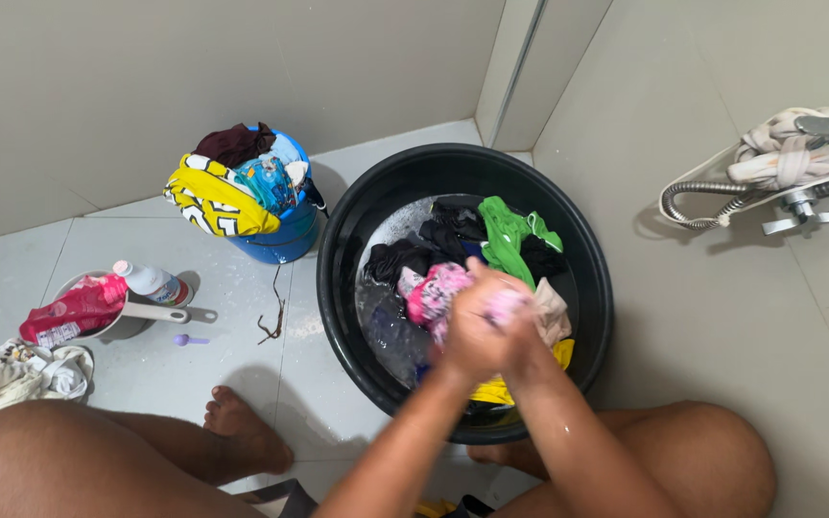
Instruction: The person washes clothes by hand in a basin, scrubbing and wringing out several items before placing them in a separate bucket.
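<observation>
Hands, left hand (467, 338) and right hand (515, 331), clench together around a soft pink garment (434, 293) above the round black basin (338, 259). Wet, crumpled clothes (506, 230) lie inside that basin; a blue bucket (285, 240) heaped with laundry stands just beside it.

Tiled floor (242, 288) and the things standing on it.
Black basin (587, 288) at centre; blue bucket (285, 240) at ten o'clock; small pot (127, 324), purple scoop (182, 339) at nine.

Both forearms reach forward, left hand (467, 336) and right hand (515, 331) pressed together, fingers curled.
</observation>
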